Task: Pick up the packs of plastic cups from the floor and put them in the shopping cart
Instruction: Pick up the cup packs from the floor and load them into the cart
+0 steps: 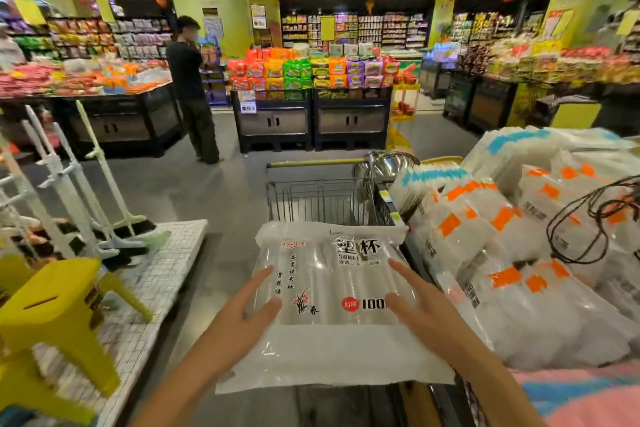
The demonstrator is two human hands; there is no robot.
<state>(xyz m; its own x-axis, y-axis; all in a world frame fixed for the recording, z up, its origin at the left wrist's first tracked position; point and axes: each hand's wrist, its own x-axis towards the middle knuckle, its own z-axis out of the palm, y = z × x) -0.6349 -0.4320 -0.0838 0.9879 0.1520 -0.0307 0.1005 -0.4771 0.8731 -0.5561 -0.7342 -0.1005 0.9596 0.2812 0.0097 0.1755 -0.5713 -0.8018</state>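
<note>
The floor (214,191) ran grey between the store displays; a shelf (540,253) along the right edge carried heaped cup packs with orange and blue bands; the cart (311,198), wire-sided, stood ahead in the middle, its far rim yellow; a pack (329,308) of clear plastic cups lay flat across the cart's near end, printed side up, its near edge overhanging toward the person; a yellow stool (59,308) stood at the left on a white tiled platform (162,274); the left hand (242,308) lay spread on the pack's left side, fingers wide; the right hand (415,298) lay spread on its right side, likewise flat, neither closed around it.
</note>
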